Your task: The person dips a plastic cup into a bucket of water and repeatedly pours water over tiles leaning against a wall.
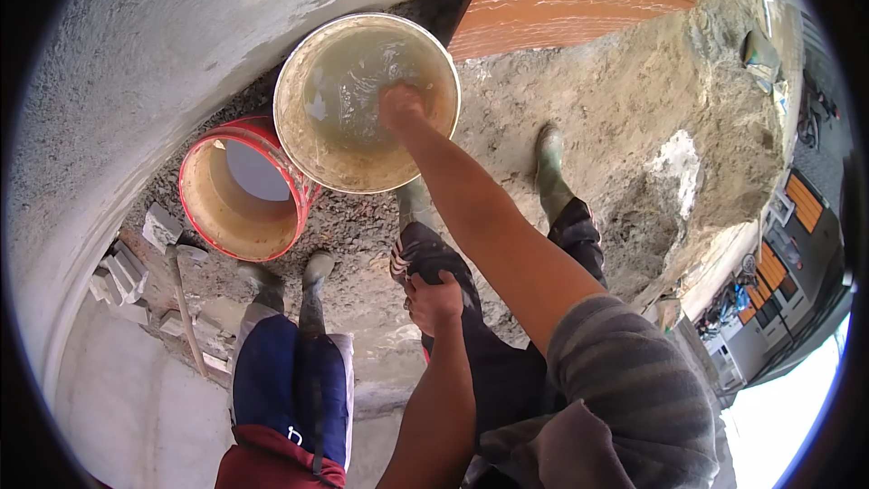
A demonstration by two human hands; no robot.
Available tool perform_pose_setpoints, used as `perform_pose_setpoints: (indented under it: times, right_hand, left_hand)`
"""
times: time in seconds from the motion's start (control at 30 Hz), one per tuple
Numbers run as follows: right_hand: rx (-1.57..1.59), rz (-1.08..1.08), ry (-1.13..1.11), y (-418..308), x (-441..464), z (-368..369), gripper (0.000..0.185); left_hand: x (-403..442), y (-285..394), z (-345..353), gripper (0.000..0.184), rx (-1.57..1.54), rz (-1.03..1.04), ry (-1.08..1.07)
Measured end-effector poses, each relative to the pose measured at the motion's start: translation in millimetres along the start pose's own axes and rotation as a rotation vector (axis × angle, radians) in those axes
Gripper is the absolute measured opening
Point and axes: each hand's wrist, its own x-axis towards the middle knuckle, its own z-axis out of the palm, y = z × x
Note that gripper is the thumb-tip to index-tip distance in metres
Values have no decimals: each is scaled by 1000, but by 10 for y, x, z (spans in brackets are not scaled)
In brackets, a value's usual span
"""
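Note:
My right hand (401,107) reaches down into a wide round tub (282,118) of cloudy water (348,81). Its fingers are under the surface or turned away, so whether they hold anything is hidden. Ripples and glints surround the hand. Lower down, my left hand (436,303) rests by the knee of my dark trousers (471,344), its fingers curled in and no object showing in them. Touching the tub's left side stands a red bucket (204,226) with a pale, dirty inner wall and grey liquid (258,172) inside.
Another person in blue trousers (276,380) and boots stands at the left. A wooden-handled tool (186,312) and broken blocks (127,272) lie by the wall. An orange-brown panel (561,9) leans behind the tub. Rough dirt (625,81) covers the ground around my boots (550,172).

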Motion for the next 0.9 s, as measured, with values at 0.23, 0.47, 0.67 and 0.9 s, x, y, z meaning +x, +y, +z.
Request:
perform_pose_setpoints:
  times: [0.23, 0.47, 0.67, 0.9]
  right_hand:
    - [461, -307, 118, 215, -315, -238, 32]
    - [804, -652, 562, 658, -1174, -1344, 28]
    - [547, -396, 804, 1416, -1370, -2362, 36]
    - [321, -225, 845, 1561, -1199, -2662, 47]
  left_hand:
    - [15, 5, -109, 66, -38, -34, -45]
    - [27, -20, 32, 66, -31, -27, -30]
    - [4, 53, 45, 65, -7, -27, 1]
    - [-80, 182, -9, 65, 26, -21, 1]
